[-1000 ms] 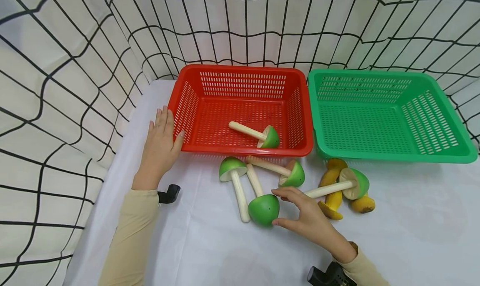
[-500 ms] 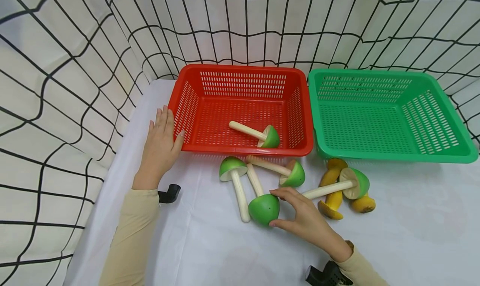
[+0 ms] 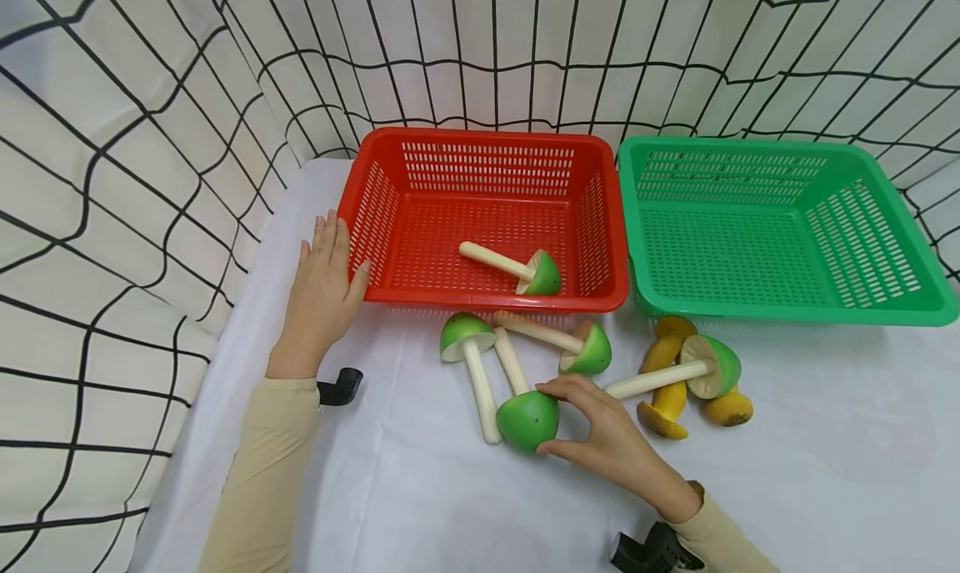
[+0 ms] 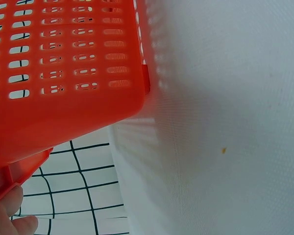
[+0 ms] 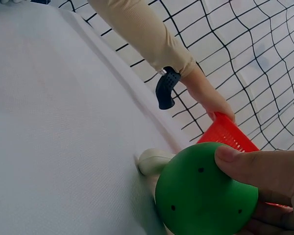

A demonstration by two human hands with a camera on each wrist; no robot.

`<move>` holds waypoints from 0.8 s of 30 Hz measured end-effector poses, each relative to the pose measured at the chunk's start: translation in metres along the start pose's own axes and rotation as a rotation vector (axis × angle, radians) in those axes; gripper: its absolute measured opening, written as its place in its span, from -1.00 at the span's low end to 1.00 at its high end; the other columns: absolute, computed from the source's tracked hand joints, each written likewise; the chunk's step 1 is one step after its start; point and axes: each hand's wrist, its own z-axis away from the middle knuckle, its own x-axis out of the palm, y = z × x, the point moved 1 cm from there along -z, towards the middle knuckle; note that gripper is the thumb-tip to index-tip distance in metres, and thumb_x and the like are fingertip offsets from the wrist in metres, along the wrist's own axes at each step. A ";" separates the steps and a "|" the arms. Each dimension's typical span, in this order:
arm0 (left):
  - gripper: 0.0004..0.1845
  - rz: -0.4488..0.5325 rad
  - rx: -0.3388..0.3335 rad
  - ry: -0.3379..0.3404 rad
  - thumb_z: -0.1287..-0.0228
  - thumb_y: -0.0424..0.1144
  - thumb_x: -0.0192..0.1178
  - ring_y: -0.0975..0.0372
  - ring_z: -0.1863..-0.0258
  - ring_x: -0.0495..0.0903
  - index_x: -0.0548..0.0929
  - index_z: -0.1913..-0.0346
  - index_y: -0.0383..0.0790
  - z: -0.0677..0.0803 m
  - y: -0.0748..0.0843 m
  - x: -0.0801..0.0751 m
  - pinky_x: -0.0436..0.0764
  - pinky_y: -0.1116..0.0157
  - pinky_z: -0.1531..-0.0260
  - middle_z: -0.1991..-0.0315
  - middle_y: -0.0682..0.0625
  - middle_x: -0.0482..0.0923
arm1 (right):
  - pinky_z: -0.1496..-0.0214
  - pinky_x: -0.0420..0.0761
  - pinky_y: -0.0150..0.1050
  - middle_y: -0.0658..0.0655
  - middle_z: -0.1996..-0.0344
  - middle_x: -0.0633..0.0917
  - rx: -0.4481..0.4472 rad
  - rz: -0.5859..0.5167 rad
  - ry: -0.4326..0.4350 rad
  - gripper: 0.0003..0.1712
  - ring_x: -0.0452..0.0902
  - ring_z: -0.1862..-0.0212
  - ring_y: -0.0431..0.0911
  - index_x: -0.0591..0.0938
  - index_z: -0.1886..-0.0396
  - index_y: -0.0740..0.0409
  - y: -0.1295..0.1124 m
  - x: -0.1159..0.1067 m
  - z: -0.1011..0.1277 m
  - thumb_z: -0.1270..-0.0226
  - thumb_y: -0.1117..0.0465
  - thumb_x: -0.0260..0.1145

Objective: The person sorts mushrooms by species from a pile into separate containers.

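My right hand (image 3: 611, 435) has its thumb and fingers around the green cap of a toy mushroom (image 3: 528, 421) lying on the white cloth. In the right wrist view the thumb (image 5: 257, 169) presses on that dotted green cap (image 5: 203, 193). With fingers straight, my left hand (image 3: 318, 294) rests against the left rim of the red basket (image 3: 487, 300). Fingertips show at the basket's rim in the left wrist view. Beside the gripped mushroom lie two more green-capped mushrooms, one to its left (image 3: 478, 381) and one behind it (image 3: 585, 348). Another green-capped mushroom (image 3: 540, 273) lies inside the red basket.
A green basket (image 3: 795, 313) stands right of the red one. In front of it, a green-capped mushroom (image 3: 716, 369) lies across yellow-brown mushrooms (image 3: 663, 410). Black wire netting (image 3: 495, 64) over white cloth surrounds the back and left side.
My right hand has shifted slightly left, its fingertips settling farther onto the green cap. The left hand and the baskets have stayed in place.
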 end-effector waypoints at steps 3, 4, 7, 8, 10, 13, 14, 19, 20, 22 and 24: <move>-0.31 0.001 -0.001 0.001 -0.41 -0.15 -0.10 -0.05 -0.46 -0.21 0.00 -0.41 -0.54 0.000 0.000 0.000 -0.13 -0.11 -0.34 -0.46 -0.32 -0.13 | 0.01 0.56 -0.25 0.05 0.04 0.58 -0.023 0.004 0.006 -0.25 0.52 0.01 -0.08 0.56 -0.05 0.17 0.000 0.000 0.000 0.29 0.27 0.63; -0.31 0.002 -0.002 0.001 -0.41 -0.15 -0.11 -0.05 -0.46 -0.21 0.00 -0.41 -0.54 0.000 0.000 0.000 -0.13 -0.10 -0.34 -0.46 -0.32 -0.13 | 0.01 0.56 -0.25 0.05 0.05 0.58 -0.029 0.005 0.008 -0.25 0.51 0.02 -0.08 0.56 -0.04 0.17 0.000 0.000 0.000 0.29 0.27 0.63; -0.32 0.006 -0.002 -0.001 -0.41 -0.15 -0.11 -0.05 -0.46 -0.21 -0.01 -0.41 -0.54 0.000 0.000 0.000 -0.15 -0.09 -0.35 -0.46 -0.32 -0.14 | 0.00 0.55 -0.26 0.05 0.05 0.58 -0.039 0.004 0.012 -0.25 0.51 0.02 -0.08 0.56 -0.04 0.17 0.000 0.000 0.000 0.30 0.28 0.63; -0.32 0.006 -0.001 -0.001 -0.41 -0.15 -0.12 -0.06 -0.45 -0.21 -0.01 -0.41 -0.54 0.000 0.000 0.000 -0.16 -0.09 -0.35 -0.46 -0.32 -0.14 | 0.00 0.55 -0.26 0.05 0.05 0.58 -0.039 0.005 0.012 -0.25 0.51 0.02 -0.08 0.56 -0.04 0.17 -0.001 0.000 0.000 0.30 0.28 0.63; -0.32 0.007 -0.001 -0.004 -0.42 -0.15 -0.12 -0.06 -0.45 -0.21 -0.01 -0.41 -0.54 0.001 0.000 0.000 -0.16 -0.09 -0.35 -0.46 -0.31 -0.15 | 0.00 0.55 -0.25 0.04 0.05 0.58 -0.037 0.006 0.013 -0.25 0.51 0.01 -0.08 0.56 -0.04 0.17 -0.001 -0.001 0.000 0.30 0.29 0.63; -0.32 0.008 -0.002 -0.005 -0.42 -0.15 -0.13 -0.06 -0.46 -0.21 -0.02 -0.41 -0.54 0.001 0.000 0.000 -0.17 -0.08 -0.35 -0.46 -0.31 -0.15 | -0.01 0.55 -0.25 0.04 0.03 0.58 -0.029 0.004 0.012 -0.25 0.51 0.00 -0.07 0.56 -0.04 0.16 -0.001 -0.002 0.001 0.30 0.30 0.63; -0.32 0.007 -0.003 -0.006 -0.42 -0.15 -0.13 -0.06 -0.46 -0.22 -0.02 -0.41 -0.54 0.001 0.000 0.000 -0.17 -0.08 -0.35 -0.46 -0.31 -0.16 | -0.01 0.55 -0.25 0.04 0.03 0.58 -0.027 0.002 0.012 -0.24 0.51 -0.01 -0.07 0.56 -0.05 0.15 -0.002 -0.002 0.001 0.29 0.31 0.63; -0.32 0.010 -0.005 -0.007 -0.42 -0.15 -0.13 -0.04 -0.46 -0.23 -0.03 -0.41 -0.54 0.001 0.000 0.000 -0.17 -0.08 -0.35 -0.46 -0.30 -0.16 | 0.00 0.55 -0.24 0.02 0.03 0.58 -0.020 -0.006 0.019 -0.24 0.52 -0.01 -0.08 0.56 -0.05 0.13 -0.002 -0.003 0.001 0.30 0.33 0.63; -0.32 0.011 -0.005 -0.006 -0.42 -0.15 -0.13 -0.04 -0.46 -0.23 -0.02 -0.41 -0.54 0.001 0.000 0.000 -0.17 -0.08 -0.35 -0.46 -0.30 -0.16 | 0.01 0.56 -0.22 0.02 0.03 0.58 -0.019 -0.008 0.020 -0.24 0.52 -0.01 -0.09 0.56 -0.05 0.13 -0.002 -0.004 0.001 0.30 0.33 0.63; -0.32 0.013 -0.006 -0.004 -0.42 -0.15 -0.13 -0.04 -0.46 -0.23 -0.02 -0.41 -0.54 0.001 0.001 0.000 -0.17 -0.08 -0.35 -0.46 -0.30 -0.16 | 0.02 0.57 -0.17 0.01 0.02 0.58 -0.017 -0.017 0.021 -0.24 0.51 -0.01 -0.09 0.56 -0.05 0.12 -0.002 -0.004 0.001 0.30 0.34 0.63; -0.32 0.014 -0.007 -0.004 -0.42 -0.15 -0.13 -0.03 -0.46 -0.23 -0.02 -0.41 -0.54 0.001 0.001 0.000 -0.17 -0.08 -0.35 -0.46 -0.30 -0.16 | 0.04 0.58 -0.13 0.00 0.02 0.57 -0.014 -0.024 0.021 -0.24 0.51 -0.01 -0.10 0.56 -0.06 0.12 -0.003 -0.005 0.001 0.30 0.33 0.63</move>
